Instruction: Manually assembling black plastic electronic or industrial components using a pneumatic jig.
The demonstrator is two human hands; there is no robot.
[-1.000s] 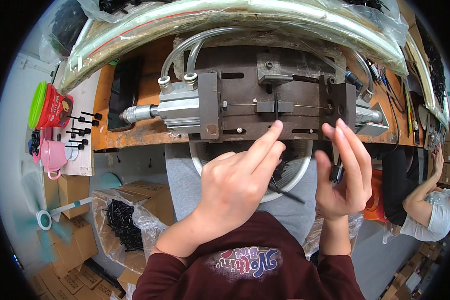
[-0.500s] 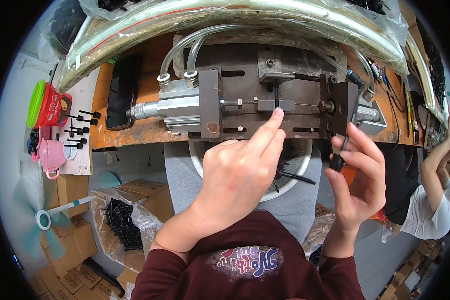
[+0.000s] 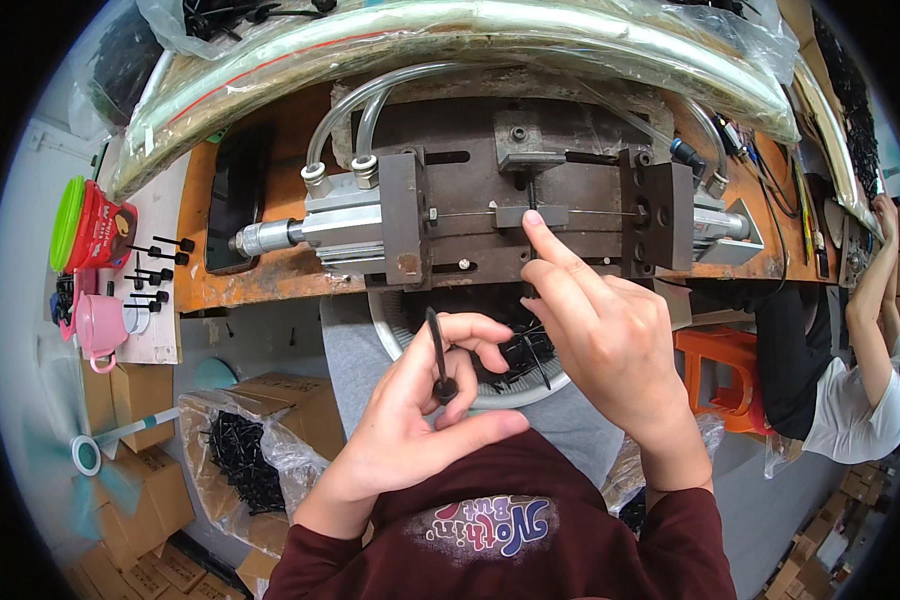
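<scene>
My left hand [image 3: 410, 400] is closed loosely in front of my chest, thumb stretched out. A black rod with a round knob at its lower end [image 3: 437, 355] stands up between its fingers. My right hand [image 3: 610, 340] reaches over the near edge of a metal clamping fixture [image 3: 470, 235]. Its outstretched index fingertip touches the near end of another black rod [image 3: 532, 188], set in the grey block [image 3: 555, 216] mid-fixture. The other right-hand fingers bend inward; a dark bit shows beside them, and I cannot tell whether they hold it. The right thumb is hidden.
A white basket [image 3: 560, 388] of black rods sits on my lap. Silver cylinders [image 3: 345, 235] with clear hoses flank the fixture. A phone [image 3: 238, 195], a pink cup [image 3: 100, 325] and loose black parts lie left. Another person's arm [image 3: 870, 290] is at far right.
My left hand has drawn back from the fixture and now holds a black rod. My right hand has moved left and forward, its index finger now at the rod in the block.
</scene>
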